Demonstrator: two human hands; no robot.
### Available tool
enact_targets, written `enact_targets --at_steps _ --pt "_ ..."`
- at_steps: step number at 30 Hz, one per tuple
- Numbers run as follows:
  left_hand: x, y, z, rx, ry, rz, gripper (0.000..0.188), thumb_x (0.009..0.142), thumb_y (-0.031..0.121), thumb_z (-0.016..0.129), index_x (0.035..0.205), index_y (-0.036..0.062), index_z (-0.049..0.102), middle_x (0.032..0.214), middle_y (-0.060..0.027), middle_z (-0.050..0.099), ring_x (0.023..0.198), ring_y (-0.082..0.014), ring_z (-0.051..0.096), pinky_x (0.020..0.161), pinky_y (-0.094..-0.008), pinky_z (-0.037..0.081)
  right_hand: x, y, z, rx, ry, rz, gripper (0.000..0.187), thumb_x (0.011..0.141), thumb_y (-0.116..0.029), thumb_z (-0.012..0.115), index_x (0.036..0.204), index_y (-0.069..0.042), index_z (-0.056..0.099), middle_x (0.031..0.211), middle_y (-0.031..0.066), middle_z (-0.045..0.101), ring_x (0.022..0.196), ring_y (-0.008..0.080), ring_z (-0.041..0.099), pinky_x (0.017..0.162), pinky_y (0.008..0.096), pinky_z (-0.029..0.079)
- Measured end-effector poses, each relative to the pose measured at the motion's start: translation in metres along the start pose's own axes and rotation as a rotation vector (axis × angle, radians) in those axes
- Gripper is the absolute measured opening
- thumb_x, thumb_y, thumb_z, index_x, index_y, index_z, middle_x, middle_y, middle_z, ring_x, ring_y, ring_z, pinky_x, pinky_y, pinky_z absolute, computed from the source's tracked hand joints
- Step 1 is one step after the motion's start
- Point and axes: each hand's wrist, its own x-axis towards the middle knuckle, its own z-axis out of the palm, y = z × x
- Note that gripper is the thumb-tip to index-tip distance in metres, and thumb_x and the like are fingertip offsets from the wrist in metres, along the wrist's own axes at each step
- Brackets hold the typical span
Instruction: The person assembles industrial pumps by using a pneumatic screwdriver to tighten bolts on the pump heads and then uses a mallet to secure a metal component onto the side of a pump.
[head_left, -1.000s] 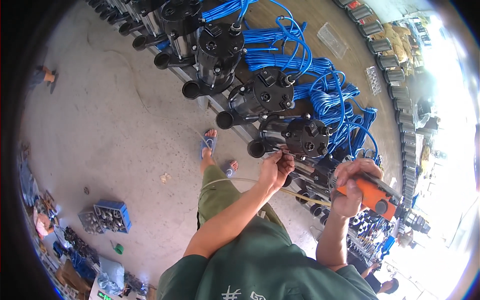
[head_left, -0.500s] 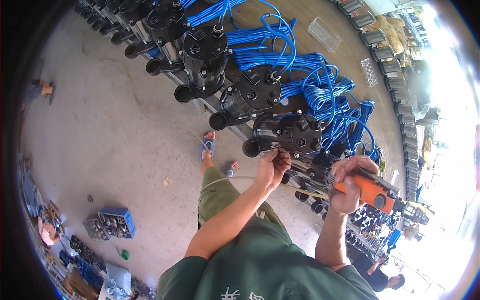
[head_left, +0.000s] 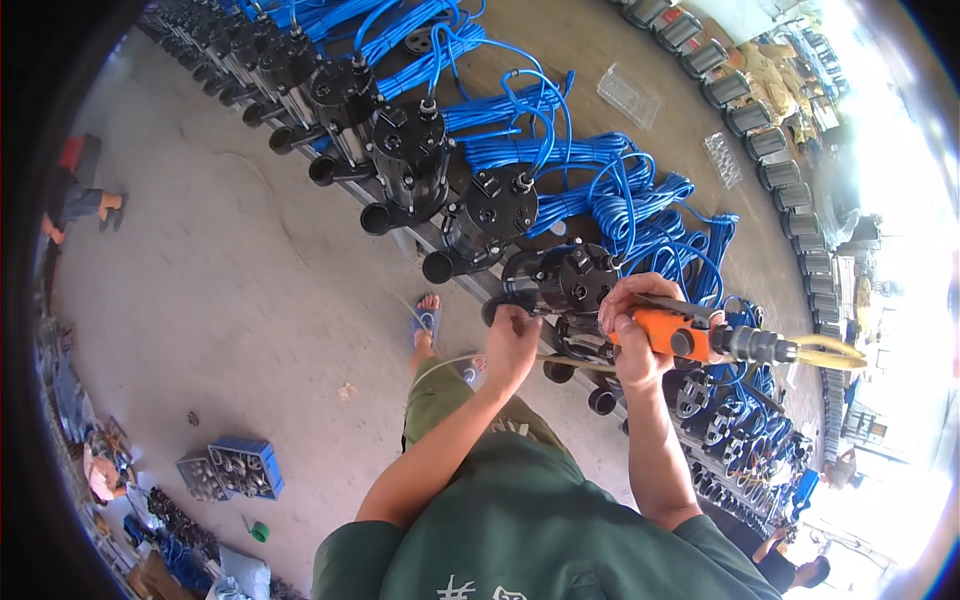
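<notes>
In my right hand [head_left: 640, 330] is an orange air-powered tool [head_left: 668, 334], its grey coupling and a loop of yellow hose [head_left: 832, 352] pointing right. The tool's working end is hidden behind my fingers. Just left of it, a black submersible pump [head_left: 585, 278] leans tilted on the bench edge. My left hand [head_left: 512, 345] is closed, its fingertips pinched together beside that pump's round outlet [head_left: 495, 310]. Whatever the fingertips hold, if anything, is too small to make out. Another black pump [head_left: 495, 210] stands beyond it.
A row of similar pumps [head_left: 408, 150] runs along the bench edge to the far left. Bundled blue cables [head_left: 635, 215] lie behind them. Metal cylinders [head_left: 765, 145] line the far side. A blue crate [head_left: 262, 470] of parts sits on the floor. People are at both sides.
My left hand has moved from the pump's side toward its outlet. My right hand has brought the tool leftward, closer to the pump and more level. The whole view has shifted slightly.
</notes>
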Motion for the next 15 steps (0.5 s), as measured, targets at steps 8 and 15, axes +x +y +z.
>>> enact_targets --at_steps 8,15 --pt "0.030 0.031 -0.003 0.487 0.011 0.686 0.106 0.060 0.019 0.091 0.144 -0.0023 0.030 0.143 -0.0308 0.043 0.130 -0.0469 0.047 0.106 -0.0495 0.045 0.038 0.032 0.032 0.012 -0.063 -0.044 0.021 0.075 0.006 0.060 0.094 -0.001 0.063 0.083 0.0062 0.067 0.072 0.0131 0.064 0.065 0.0265 0.052" --pt "0.033 0.039 -0.006 0.500 -0.068 0.596 0.096 0.063 0.014 0.089 0.144 0.0020 0.038 0.125 -0.0247 0.061 0.113 -0.0432 0.062 0.095 -0.0473 0.053 0.046 -0.009 0.028 0.129 0.073 -0.069 0.026 0.074 0.006 0.059 0.099 0.002 0.065 0.087 0.0077 0.068 0.080 0.0150 0.067 0.071 0.0300 0.054"
